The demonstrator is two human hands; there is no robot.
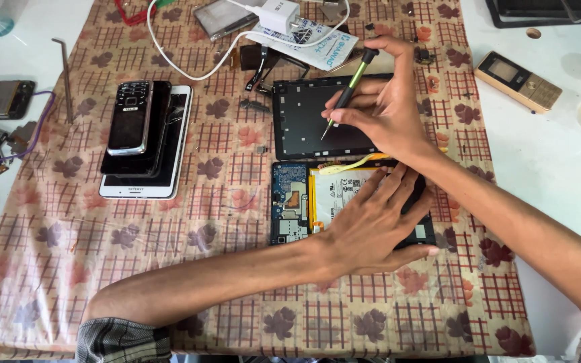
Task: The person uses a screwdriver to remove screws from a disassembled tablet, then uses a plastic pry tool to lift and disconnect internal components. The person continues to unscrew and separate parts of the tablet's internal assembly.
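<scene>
An opened tablet lies on the patterned cloth, its blue circuit board and white battery showing. My left hand rests flat on the battery and the tablet's right part, fingers spread. My right hand pinches a thin screwdriver with a black and green handle, tip pointing down over the black back cover that lies just beyond the tablet. A yellow plastic pry tool lies between cover and tablet.
A stack of phones lies at the left on the cloth. A white charger and cable, small parts and a packet sit at the back. A gold phone lies on the white table at right; more devices at far left.
</scene>
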